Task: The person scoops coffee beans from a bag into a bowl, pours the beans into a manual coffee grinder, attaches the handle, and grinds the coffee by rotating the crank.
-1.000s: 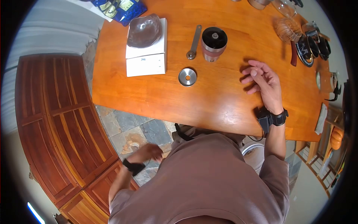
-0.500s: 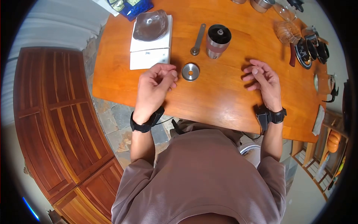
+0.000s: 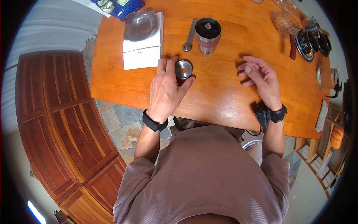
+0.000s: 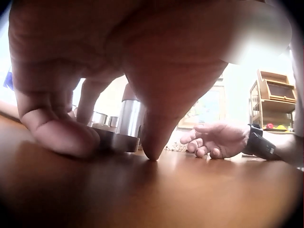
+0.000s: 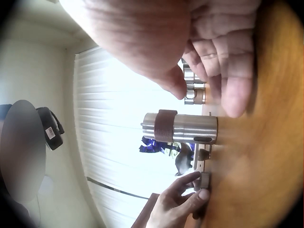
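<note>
Beside a steel ring-shaped disc (image 3: 184,70) lying on the table, my left hand (image 3: 163,91) has its fingers and thumb spread around the edge; no firm grip shows. In the left wrist view the thumb tip touches the wood, close to the disc (image 4: 121,141). My right hand (image 3: 263,80) rests on its side on the table, fingers loosely bent and holding nothing. A steel grinder (image 3: 208,36) with a reddish band stands upright behind the disc, its top uncovered. Left of it lies a metal crank handle (image 3: 190,35).
A white scale (image 3: 141,59) holding a dark, glossy dish (image 3: 140,25) sits at the left, with a blue bag (image 3: 121,8) behind. At the right are a glass vessel (image 3: 285,23), black cups (image 3: 308,44) and a glass pot (image 3: 328,77).
My left hand has risen from beside the table, come over its front edge and moved right to the disc, its fingers spreading. The right hand stays in place.
</note>
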Motion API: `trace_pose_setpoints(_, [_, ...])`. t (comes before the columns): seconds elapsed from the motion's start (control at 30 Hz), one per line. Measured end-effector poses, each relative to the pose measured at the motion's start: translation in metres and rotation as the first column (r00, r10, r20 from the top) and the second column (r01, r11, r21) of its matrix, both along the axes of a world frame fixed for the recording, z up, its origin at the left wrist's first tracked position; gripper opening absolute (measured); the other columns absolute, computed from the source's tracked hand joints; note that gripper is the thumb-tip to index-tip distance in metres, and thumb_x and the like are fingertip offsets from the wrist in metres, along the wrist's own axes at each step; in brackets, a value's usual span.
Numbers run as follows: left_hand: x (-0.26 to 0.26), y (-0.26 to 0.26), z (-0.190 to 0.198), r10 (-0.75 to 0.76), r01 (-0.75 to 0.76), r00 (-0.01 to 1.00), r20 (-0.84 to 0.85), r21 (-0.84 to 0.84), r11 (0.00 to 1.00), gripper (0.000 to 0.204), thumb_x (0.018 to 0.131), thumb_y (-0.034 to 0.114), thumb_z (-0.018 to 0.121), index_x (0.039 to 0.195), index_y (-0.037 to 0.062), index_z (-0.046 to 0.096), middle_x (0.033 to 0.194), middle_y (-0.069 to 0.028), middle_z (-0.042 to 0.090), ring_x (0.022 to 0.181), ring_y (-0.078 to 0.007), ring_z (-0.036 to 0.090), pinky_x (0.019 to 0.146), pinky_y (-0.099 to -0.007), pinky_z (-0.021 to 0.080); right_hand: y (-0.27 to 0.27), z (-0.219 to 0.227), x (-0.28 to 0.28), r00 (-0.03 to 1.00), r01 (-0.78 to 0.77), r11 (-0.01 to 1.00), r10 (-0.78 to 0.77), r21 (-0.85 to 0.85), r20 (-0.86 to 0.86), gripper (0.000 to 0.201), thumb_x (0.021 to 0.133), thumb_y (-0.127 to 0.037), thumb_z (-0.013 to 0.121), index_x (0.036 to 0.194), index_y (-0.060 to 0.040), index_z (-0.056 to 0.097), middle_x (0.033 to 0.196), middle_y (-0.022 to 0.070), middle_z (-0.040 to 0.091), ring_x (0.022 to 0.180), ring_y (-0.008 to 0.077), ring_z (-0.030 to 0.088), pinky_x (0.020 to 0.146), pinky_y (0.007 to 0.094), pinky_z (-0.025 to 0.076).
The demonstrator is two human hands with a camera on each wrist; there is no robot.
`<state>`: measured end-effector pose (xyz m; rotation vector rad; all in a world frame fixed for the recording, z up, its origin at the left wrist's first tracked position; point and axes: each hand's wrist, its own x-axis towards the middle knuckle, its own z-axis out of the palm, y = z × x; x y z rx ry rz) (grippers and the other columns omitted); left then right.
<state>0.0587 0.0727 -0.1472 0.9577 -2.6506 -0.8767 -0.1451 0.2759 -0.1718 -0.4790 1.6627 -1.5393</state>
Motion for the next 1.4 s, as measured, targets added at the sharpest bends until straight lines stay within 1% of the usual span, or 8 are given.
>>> trace_pose_setpoints(0.07, [0.0, -0.001, -0.001, -0.005, 0.004, 1.0, 0.027, 0.004, 1.0, 0.06, 0.082, 0.023, 0.085, 0.129, -0.003, 0.057, 0.113, -0.0185, 0.057, 0.075, -0.0284, 0.065, 0.068, -0.0385, 0.055, 0.0, -0.001, 0.0, 1.0, -0.004, 1.0, 0.004, -0.004, -0.005, 0.036, 0.102, -0.016, 0.064, 0.133, 0.001, 0.057, 0.11, 0.0076, 0.071, 0.092, 0.0126, 0.069, 0.074, 0.0249, 0.058])
trace_pose_setpoints(0.13, [-0.001, -0.002, -0.004, -0.023, 0.023, 1.0, -0.002, -0.037, 0.999, 0.056, 0.083, 0.023, 0.085, 0.126, -0.0032, 0.058, 0.111, -0.0188, 0.057, 0.076, -0.0311, 0.065, 0.069, -0.0393, 0.055, 0.0, -0.001, 0.0, 1.0, -0.007, 1.0, 0.007, -0.005, -0.015, 0.036, 0.102, -0.016, 0.064, 0.134, 0.0013, 0.057, 0.11, 0.0075, 0.071, 0.093, 0.0124, 0.069, 0.074, 0.025, 0.058])
trace_pose_setpoints(0.23, [0.0, -0.004, -0.005, -0.019, 0.019, 1.0, -0.005, -0.009, 1.0, 0.052, 0.084, 0.021, 0.084, 0.122, -0.0038, 0.059, 0.109, -0.0189, 0.058, 0.077, -0.0326, 0.064, 0.069, -0.04, 0.054, 0.0, -0.001, -0.001, 1.0, -0.012, 1.0, 0.012, -0.006, -0.015, 0.036, 0.103, -0.016, 0.064, 0.134, 0.0012, 0.057, 0.11, 0.0074, 0.071, 0.092, 0.0122, 0.069, 0.074, 0.025, 0.058])
trace_pose_setpoints(0.43, [0.001, -0.005, -0.005, -0.039, 0.038, 0.998, -0.053, -0.026, 0.999, 0.046, 0.084, 0.017, 0.083, 0.118, -0.005, 0.061, 0.106, -0.0192, 0.058, 0.079, -0.0331, 0.064, 0.069, -0.0392, 0.054, -0.001, 0.002, 0.0, 1.0, 0.0, 1.0, 0.0, 0.013, -0.022, 0.035, 0.103, -0.015, 0.063, 0.133, 0.0008, 0.057, 0.109, 0.0069, 0.071, 0.092, 0.0118, 0.068, 0.073, 0.0246, 0.057])
trace_pose_setpoints(0.67, [0.002, -0.005, -0.006, -0.039, 0.04, 0.997, -0.067, 0.006, 0.999, 0.047, 0.085, 0.018, 0.083, 0.119, -0.006, 0.061, 0.104, -0.0184, 0.058, 0.08, -0.0323, 0.064, 0.069, -0.0386, 0.054, -0.001, 0.001, -0.001, 1.0, -0.009, 1.0, 0.009, 0.009, -0.025, 0.036, 0.103, -0.016, 0.063, 0.134, 0.0007, 0.057, 0.109, 0.0067, 0.071, 0.091, 0.0117, 0.068, 0.073, 0.0244, 0.057])
trace_pose_setpoints(1.07, [0.003, -0.006, -0.008, -0.058, 0.056, 0.994, -0.097, -0.023, 0.998, 0.046, 0.085, 0.018, 0.083, 0.118, -0.0061, 0.061, 0.102, -0.0168, 0.057, 0.076, -0.0291, 0.062, 0.068, -0.0382, 0.053, -0.002, 0.0, -0.002, 0.999, -0.012, 1.0, 0.012, -0.002, -0.046, 0.036, 0.103, -0.017, 0.064, 0.133, 0.0014, 0.058, 0.11, 0.0072, 0.071, 0.092, 0.0122, 0.069, 0.073, 0.0252, 0.058])
trace_pose_setpoints(1.27, [0.004, -0.005, -0.008, -0.038, 0.039, 0.996, -0.077, 0.004, 0.999, 0.047, 0.084, 0.019, 0.083, 0.118, -0.006, 0.062, 0.102, -0.0168, 0.057, 0.077, -0.029, 0.062, 0.069, -0.0385, 0.052, -0.002, 0.0, -0.001, 0.999, -0.014, 1.0, 0.014, 0.011, -0.049, 0.036, 0.103, -0.017, 0.064, 0.133, 0.0017, 0.058, 0.11, 0.0075, 0.071, 0.092, 0.0124, 0.069, 0.074, 0.0255, 0.058])
trace_pose_setpoints(1.4, [0.004, -0.007, -0.01, -0.06, 0.057, 0.993, -0.104, -0.027, 0.998, 0.047, 0.084, 0.018, 0.083, 0.118, -0.0062, 0.061, 0.101, -0.0168, 0.057, 0.076, -0.0281, 0.062, 0.068, -0.0377, 0.052, -0.002, 0.0, -0.002, 0.999, -0.015, 1.0, 0.016, 0.009, -0.048, 0.036, 0.103, -0.017, 0.064, 0.133, 0.0016, 0.057, 0.11, 0.0073, 0.071, 0.092, 0.0123, 0.069, 0.074, 0.0254, 0.058])
